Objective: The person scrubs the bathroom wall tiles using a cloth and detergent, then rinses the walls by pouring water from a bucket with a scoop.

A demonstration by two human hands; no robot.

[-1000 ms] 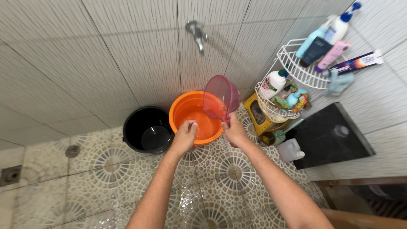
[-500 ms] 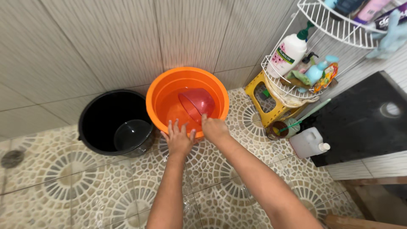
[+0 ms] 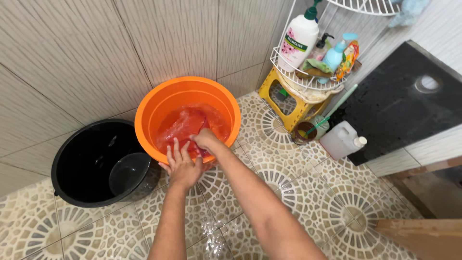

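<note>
**Scoop down in the water, fill under way**

Seen from the head camera, going left to right. At nine o'clock of the scene: black bucket (image 3: 91, 163), on the tiled floor (image 3: 269, 178), with a smaller dark bowl (image 3: 129, 173) inside it, untouched. Just right of it, touching or nearly so: orange bucket (image 3: 187, 118), holding water to roughly half its depth.

Left hand (image 3: 184, 166) spread flat, fingers open, resting on the near rim of the orange bucket at six o'clock; nothing gripped. Right hand (image 3: 206, 140) reaching over that rim from five o'clock, closed around the handle of the red scoop (image 3: 185, 127). Scoop tilted and sunk in the water at the bucket's centre, water rippling over it.

Judged progress: dipping already begun, scoop apparently filling; lifting out and pouring not yet done.

Further right, at two o'clock: wire rack (image 3: 308, 72) with bottles, above a yellow stool (image 3: 284, 103). At three o'clock: white jug (image 3: 342, 139) on the floor beside a dark slab (image 3: 399, 101).
</note>
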